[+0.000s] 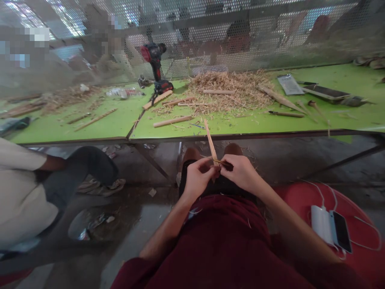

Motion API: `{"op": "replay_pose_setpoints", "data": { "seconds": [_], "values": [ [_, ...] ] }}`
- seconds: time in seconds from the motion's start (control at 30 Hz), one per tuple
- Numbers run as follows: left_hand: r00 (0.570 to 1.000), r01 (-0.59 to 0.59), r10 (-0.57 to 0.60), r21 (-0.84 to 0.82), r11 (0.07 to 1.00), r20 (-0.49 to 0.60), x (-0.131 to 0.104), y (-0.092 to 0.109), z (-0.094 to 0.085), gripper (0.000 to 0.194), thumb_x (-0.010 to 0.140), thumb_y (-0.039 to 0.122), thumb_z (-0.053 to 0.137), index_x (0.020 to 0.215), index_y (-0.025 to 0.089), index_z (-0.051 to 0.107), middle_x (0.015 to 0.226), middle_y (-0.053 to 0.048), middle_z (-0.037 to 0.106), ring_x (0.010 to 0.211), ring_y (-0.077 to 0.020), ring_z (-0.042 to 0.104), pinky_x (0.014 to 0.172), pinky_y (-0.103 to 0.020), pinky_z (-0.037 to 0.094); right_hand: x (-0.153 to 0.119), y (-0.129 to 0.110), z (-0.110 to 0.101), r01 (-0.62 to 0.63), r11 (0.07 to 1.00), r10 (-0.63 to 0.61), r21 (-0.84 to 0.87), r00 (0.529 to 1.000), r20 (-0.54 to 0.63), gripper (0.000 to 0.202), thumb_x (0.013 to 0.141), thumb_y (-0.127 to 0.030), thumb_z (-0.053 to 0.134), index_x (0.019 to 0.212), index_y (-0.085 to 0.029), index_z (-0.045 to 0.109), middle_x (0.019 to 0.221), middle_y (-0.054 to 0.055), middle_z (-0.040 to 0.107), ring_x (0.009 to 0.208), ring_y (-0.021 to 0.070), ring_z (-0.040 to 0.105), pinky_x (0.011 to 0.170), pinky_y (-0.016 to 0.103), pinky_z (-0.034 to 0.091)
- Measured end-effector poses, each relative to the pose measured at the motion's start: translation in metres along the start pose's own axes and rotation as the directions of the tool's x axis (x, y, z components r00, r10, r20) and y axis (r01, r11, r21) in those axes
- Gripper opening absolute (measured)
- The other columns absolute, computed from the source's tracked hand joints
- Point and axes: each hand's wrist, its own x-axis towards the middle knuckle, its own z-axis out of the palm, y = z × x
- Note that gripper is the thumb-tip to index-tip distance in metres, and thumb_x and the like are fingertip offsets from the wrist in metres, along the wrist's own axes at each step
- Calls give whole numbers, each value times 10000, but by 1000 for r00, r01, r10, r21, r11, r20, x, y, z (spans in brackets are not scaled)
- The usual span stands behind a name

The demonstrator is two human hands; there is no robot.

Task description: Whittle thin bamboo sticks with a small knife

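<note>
My left hand (198, 174) grips the lower end of a thin bamboo stick (209, 140) that points up and away toward the table edge. My right hand (240, 172) is closed on a small dark-handled knife (224, 163), its blade resting against the stick near my left thumb. Both hands are held together over my lap, below the green table (114, 124). The knife's blade is mostly hidden by my fingers.
A pile of wood shavings (231, 90) and several cut sticks lie on the table, with a red-and-black cordless drill (156, 66) behind. A phone and power bank (331, 226) rest on a red seat at my right. Another person (36, 188) sits at my left.
</note>
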Motion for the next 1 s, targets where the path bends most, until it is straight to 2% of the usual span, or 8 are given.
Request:
{"op": "replay_pose_setpoints", "data": {
  "seconds": [0.1,0.23,0.37,0.47,0.6,0.77,1.0],
  "values": [
    [1000,12,-13,-42,999,-12,0,-2,0,304,667,231,831,956,149,780,659,-1,728,572,-172,700,589,-313,606,2,2,-3,15,1000,-16,8,1000,7,116,855,-183,602,741,-201,584,695,16,624,628,138,508,617,281,331],
    [999,43,-43,-79,996,1,0,-3,2,260,645,259,854,854,135,763,742,-41,763,582,-173,703,593,-332,623,4,3,-12,96,994,-94,-49,995,42,113,839,-168,600,739,-211,568,698,8,608,619,135,482,613,286,313],
    [998,69,-68,-108,992,15,1,-2,2,372,617,256,881,946,124,771,716,-31,754,572,-179,711,579,-328,627,8,1,-23,162,982,-152,-95,982,109,109,817,-155,595,733,-214,558,711,12,602,640,144,486,627,295,313],
    [999,42,-41,-84,996,13,1,-1,1,324,630,265,879,903,131,769,691,-21,742,571,-179,717,567,-309,620,11,-2,-27,133,988,-122,-85,985,123,97,833,-158,583,751,-206,598,733,32,635,653,149,505,643,304,329],
    [1000,2,-2,-56,998,-5,2,-1,0,378,649,318,877,965,141,770,651,-1,728,562,-179,711,575,-316,619,11,-3,-22,59,992,-71,109,992,109,142,906,-246,561,855,-183,678,834,57,701,723,160,579,683,299,397],
    [1000,-10,11,-11,1000,9,-1,1,-1,402,686,335,862,1028,138,783,689,-18,746,588,-183,718,614,-329,623,8,1,-6,-24,955,9,294,999,54,182,902,-300,585,802,-178,676,734,32,676,674,151,565,643,285,426],
    [1000,-16,16,-24,1000,11,-1,1,0,415,679,335,883,1035,144,790,675,-8,733,570,-171,701,595,-311,609,7,4,-1,-59,939,56,337,998,19,152,869,-291,610,803,-183,693,693,12,651,646,136,538,617,271,410]
  ]
}}
